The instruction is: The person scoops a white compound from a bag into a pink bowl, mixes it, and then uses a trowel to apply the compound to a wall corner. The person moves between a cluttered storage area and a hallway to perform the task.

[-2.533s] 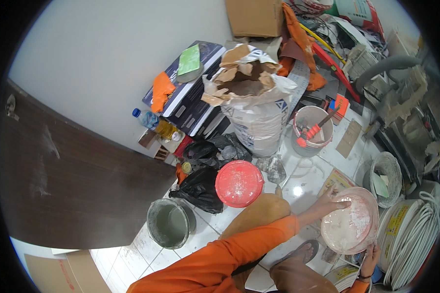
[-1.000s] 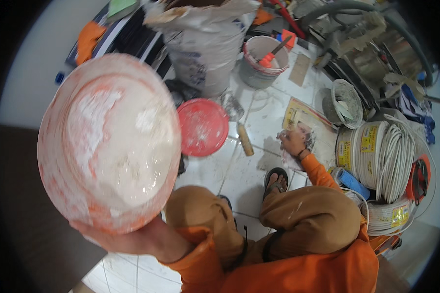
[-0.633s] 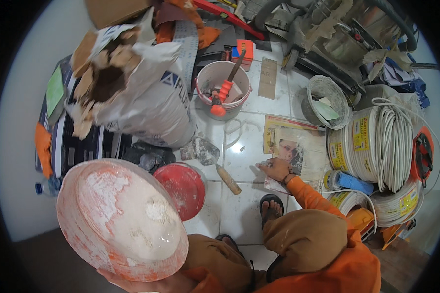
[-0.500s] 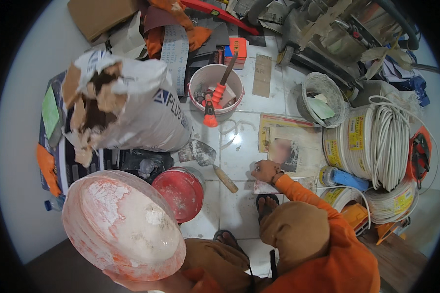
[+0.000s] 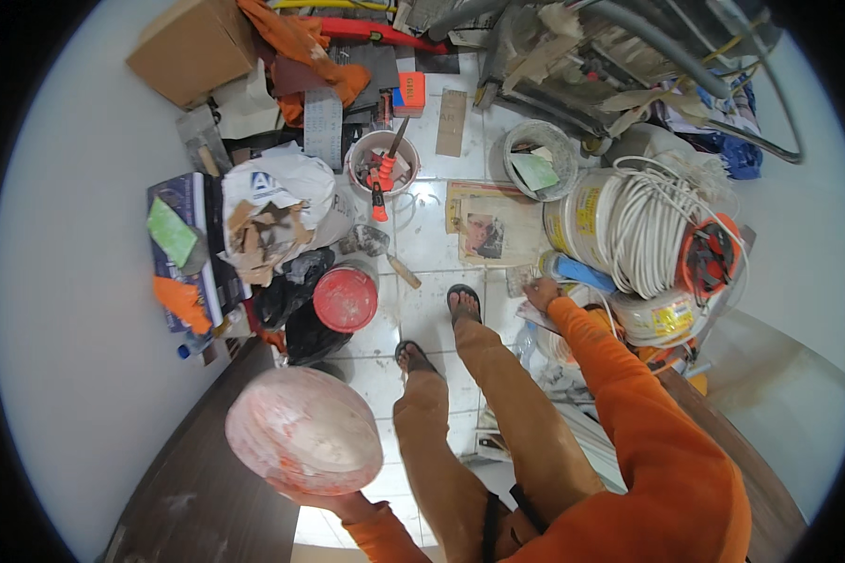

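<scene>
My left hand (image 5: 347,507) grips the lower rim of a big round mixing bowl (image 5: 300,432), held tilted at the lower left. Pale plaster-like paste coats the bowl's inside, with reddish patches on its wall. Over at the right, my right hand (image 5: 541,293) has its fingers curled, close to a blue roll (image 5: 582,272). A flat pale piece (image 5: 532,317) shows just below that hand; its kind is unclear, and whatever the fingers hold is hidden. A trowel (image 5: 371,242) with a wooden handle lies on the tiles beside a red-lidded bucket (image 5: 345,298).
Left of me stand a torn white sack (image 5: 277,202) and black plastic bags (image 5: 300,291). Ahead are a tool bucket (image 5: 383,161), a grey bucket (image 5: 541,159) and newspaper (image 5: 498,225). Cable coils (image 5: 629,220) sit at right, a dark wooden surface (image 5: 197,469) at lower left.
My view has risen and shifted, so my straightened legs show. The bowl has moved right and looks smaller. My right hand has moved right, from beside the newspaper toward the cable coils.
</scene>
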### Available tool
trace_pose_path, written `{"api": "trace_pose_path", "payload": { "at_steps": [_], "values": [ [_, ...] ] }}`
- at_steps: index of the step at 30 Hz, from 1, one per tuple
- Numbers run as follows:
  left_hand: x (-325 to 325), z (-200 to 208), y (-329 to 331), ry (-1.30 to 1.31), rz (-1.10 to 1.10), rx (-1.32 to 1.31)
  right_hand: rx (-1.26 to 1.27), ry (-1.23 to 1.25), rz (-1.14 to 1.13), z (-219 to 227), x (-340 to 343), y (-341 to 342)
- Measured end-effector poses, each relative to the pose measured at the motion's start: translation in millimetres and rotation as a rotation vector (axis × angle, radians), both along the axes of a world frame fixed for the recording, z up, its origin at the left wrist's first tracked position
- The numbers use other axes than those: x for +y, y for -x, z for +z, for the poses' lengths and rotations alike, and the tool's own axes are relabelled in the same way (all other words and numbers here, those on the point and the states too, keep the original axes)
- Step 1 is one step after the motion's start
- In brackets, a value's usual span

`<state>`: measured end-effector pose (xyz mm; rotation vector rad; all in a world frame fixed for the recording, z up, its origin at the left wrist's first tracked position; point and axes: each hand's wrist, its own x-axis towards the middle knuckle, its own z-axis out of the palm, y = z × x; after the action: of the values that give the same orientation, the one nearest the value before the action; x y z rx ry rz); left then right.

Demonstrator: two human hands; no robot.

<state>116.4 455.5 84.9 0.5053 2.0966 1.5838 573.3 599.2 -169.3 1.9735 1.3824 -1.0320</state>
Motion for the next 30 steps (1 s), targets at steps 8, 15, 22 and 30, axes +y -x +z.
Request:
{"api": "trace_pose_path", "payload": {
  "at_steps": [8, 15, 22, 30],
  "values": [
    [-101.6, 164.7, -20.6, -0.311, 0.281, -0.556, -0.12, 0.308, 0.123, 115.1, -127.2, -55.2],
    [-185.0, 252.2, -32.9, -0.359, 0.261, -0.372, 0.071, 0.256, 0.088, 249.3, -104.0, 68.3],
    [-292.8, 288.9, -23.6, -0.33, 0.343, -0.356, 0.068, 0.178, 0.032, 254.8, -229.4, 59.4],
    [-413.2, 260.2, 14.6, -0.469, 0.494, -0.394, -0.115, 0.011, -0.265, 227.5, -304.3, 59.4]
  ]
}}
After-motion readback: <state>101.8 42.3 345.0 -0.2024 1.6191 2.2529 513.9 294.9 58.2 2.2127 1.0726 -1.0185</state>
